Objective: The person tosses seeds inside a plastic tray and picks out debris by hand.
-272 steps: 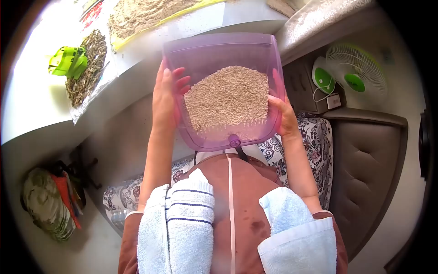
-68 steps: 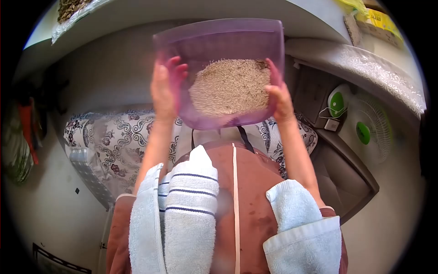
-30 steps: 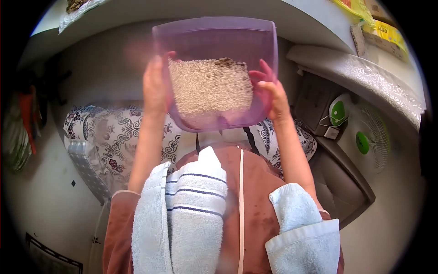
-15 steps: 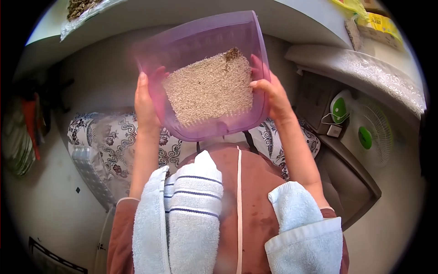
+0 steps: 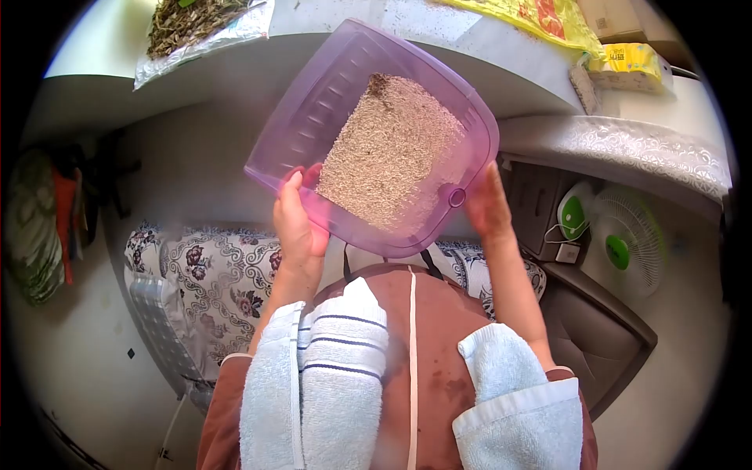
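A purple translucent plastic scoop-shaped basket [image 5: 301, 110] is held up in front of me, tilted, with a ring-shaped hole at its near right corner. Pale rice-like grain [image 5: 392, 153] covers much of its bottom, and a small brown clump of bits [image 5: 377, 84] sits at the far end of the grain. My left hand [image 5: 298, 223] is closed on the lower left wall, with fingertips showing through the plastic. Along the right corner, my right hand [image 5: 487, 205] is upright with fingers stretched out, slightly blurred; whether its palm touches the wall cannot be made out.
Behind the basket runs a white counter [image 5: 329, 59] with brown plant bits [image 5: 192, 27] on plastic, a yellow bag [image 5: 540, 19] and a yellow pack [image 5: 630, 66]. A fan [image 5: 627, 243] and brown padded seat [image 5: 595, 329] are to the right. Patterned cloth [image 5: 207, 282] lies below left.
The basket has turned counterclockwise, bringing the brown clump leftward and the ring corner rightward. My left hand has shifted right along with it; my right hand's fingers have come off their earlier grip.
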Tool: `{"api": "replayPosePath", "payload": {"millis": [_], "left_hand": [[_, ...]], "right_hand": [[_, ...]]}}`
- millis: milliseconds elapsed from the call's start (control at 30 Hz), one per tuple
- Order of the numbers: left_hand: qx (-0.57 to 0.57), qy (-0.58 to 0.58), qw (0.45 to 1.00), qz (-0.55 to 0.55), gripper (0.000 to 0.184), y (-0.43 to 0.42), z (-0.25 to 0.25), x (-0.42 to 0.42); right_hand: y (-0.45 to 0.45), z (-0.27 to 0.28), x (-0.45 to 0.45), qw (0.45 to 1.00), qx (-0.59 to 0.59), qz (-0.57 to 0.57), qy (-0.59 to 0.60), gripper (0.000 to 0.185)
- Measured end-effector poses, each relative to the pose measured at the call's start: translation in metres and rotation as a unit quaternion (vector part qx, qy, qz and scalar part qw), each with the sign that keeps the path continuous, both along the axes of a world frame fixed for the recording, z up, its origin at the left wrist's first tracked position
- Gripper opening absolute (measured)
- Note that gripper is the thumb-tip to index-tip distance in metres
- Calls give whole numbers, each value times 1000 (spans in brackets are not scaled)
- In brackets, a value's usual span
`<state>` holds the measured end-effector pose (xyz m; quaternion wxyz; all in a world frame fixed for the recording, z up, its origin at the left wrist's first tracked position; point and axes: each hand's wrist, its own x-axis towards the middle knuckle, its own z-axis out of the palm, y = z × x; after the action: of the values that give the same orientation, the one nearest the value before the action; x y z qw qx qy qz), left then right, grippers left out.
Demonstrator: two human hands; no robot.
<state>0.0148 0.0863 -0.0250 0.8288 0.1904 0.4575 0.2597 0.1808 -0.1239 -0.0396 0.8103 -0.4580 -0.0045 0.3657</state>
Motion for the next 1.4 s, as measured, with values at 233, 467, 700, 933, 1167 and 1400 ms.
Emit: {"api": "replayPosePath", "payload": {"millis": [233, 467, 700, 933, 1167, 1400], "left_hand": [[64, -47, 997, -13, 37, -18, 22, 7], [561, 145, 815, -1, 38, 75, 74, -33], [809, 44, 436, -391, 37, 71, 107, 84], [825, 41, 381, -416, 36, 71, 94, 106], [813, 33, 382, -438, 18, 75, 95, 110], [826, 64, 366, -423, 15, 91, 102, 88]], "right_hand": [[20, 5, -14, 981, 102, -42, 162, 49], [2, 51, 2, 979, 106, -15, 171, 51], [-3, 78, -4, 985, 70, 5, 155, 53], [-9, 84, -14, 982, 80, 5, 170, 53], [-13, 88, -13, 980, 85, 11, 182, 54], [-14, 87, -13, 985, 49, 23, 161, 56]]}}
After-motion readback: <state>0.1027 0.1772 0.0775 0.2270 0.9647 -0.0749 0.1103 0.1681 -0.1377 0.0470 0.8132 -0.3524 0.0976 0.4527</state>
